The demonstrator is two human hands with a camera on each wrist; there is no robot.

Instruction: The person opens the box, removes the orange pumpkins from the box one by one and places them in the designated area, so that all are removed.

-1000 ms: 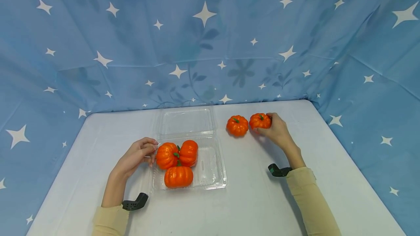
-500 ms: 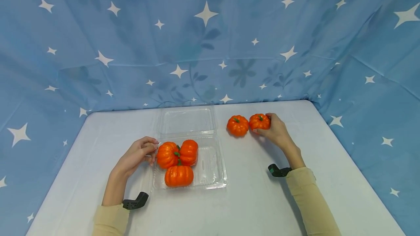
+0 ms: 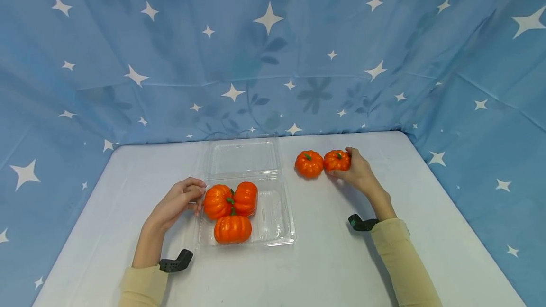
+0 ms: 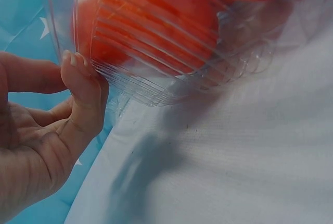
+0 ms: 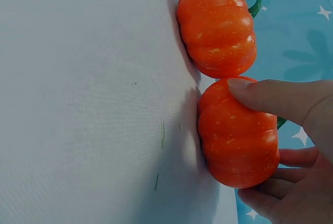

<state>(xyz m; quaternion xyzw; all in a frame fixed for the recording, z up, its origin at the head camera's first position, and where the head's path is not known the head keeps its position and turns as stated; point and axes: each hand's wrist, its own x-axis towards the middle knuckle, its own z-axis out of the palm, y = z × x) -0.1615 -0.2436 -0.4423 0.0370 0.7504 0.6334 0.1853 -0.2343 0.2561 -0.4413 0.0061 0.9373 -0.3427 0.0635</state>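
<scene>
My right hand (image 3: 356,172) grips a small orange pumpkin (image 3: 337,160) with a green stem, thumb on one side and fingers round the other. A second orange pumpkin (image 3: 309,164) sits right beside it on the left, as the right wrist view also shows. At the left rim of a clear plastic clamshell box (image 3: 273,212), my left hand (image 3: 179,203) pinches the edge between thumb and fingers, seen closely in the left wrist view. Inside the box three pumpkins lie tipped with stems together: one left (image 3: 218,202), one behind (image 3: 245,199), one in front (image 3: 232,229).
The box's lid (image 3: 243,158) lies folded back behind the tray. White cloth covers the table (image 3: 324,259). A blue curtain (image 3: 170,51) with white stars hangs along the back and sides.
My right hand has shifted slightly left with its pumpkin, closer against the neighbouring one. The left hand and the box stay in place.
</scene>
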